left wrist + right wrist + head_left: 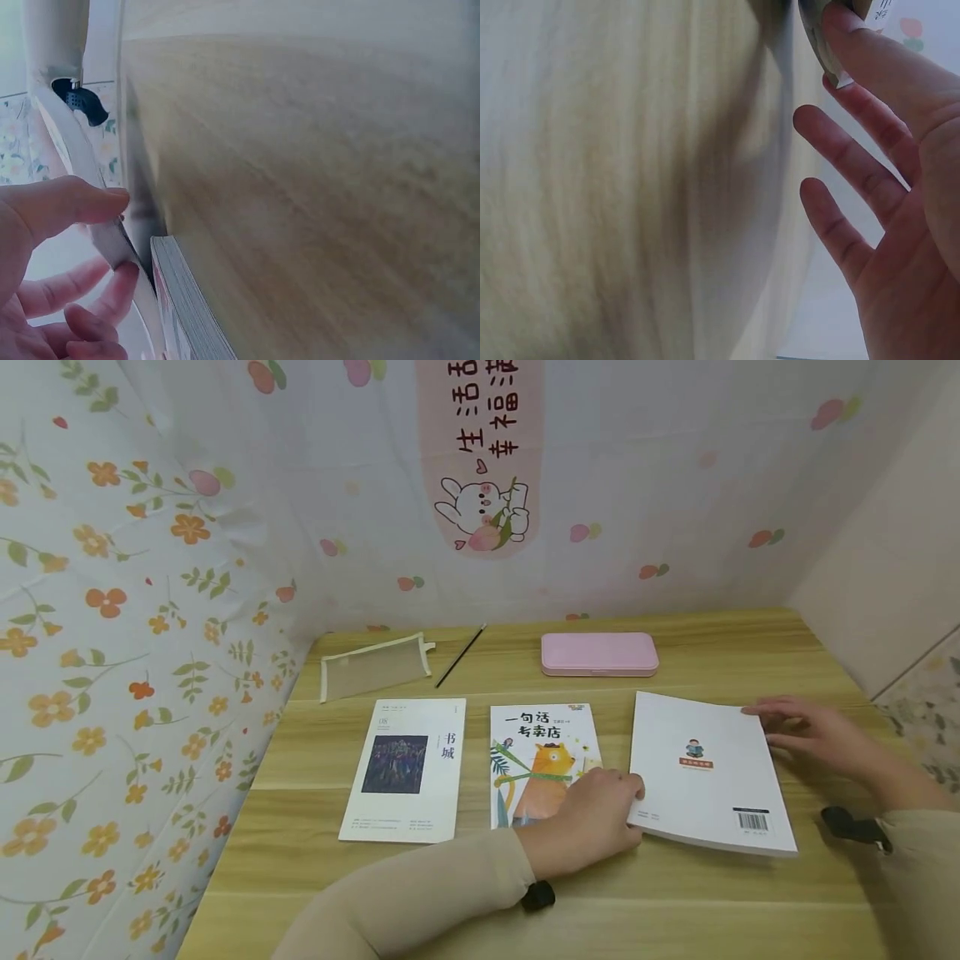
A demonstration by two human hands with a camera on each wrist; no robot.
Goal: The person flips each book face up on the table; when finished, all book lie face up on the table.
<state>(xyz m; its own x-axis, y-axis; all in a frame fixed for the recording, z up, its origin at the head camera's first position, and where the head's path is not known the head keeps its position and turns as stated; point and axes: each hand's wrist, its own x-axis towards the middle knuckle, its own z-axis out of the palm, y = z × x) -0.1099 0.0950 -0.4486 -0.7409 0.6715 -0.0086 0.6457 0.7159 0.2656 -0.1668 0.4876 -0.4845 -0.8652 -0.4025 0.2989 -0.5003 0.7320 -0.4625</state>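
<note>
Floral cloths (191,527) hang behind and to the left of a wooden surface (292,893).

In the head view, a white book (697,760) with its barcode side up is in the right part of the surface, near its right edge. The left hand (588,822) pinches its left side near the lower corner, and the right hand (813,739) takes its upper right corner. Left of it are a cat-cover book (543,789) and a pale magazine (401,768). Toward the far edge of the surface are a pink case (600,653), a pencil (461,656) and, by the far left corner, a mesh pouch (375,670).

In the left wrist view, the thumb and fingers are closed on a thin white edge; beside it stands a block of pages (187,300), whose book one cannot tell.

In the right wrist view, thumb and index finger nip a cover corner, the other fingers being spread apart.

The white book is probably light and flexible, with a rather slippery cover. A single corner may bend, so both side edges seem the better hold.
</note>
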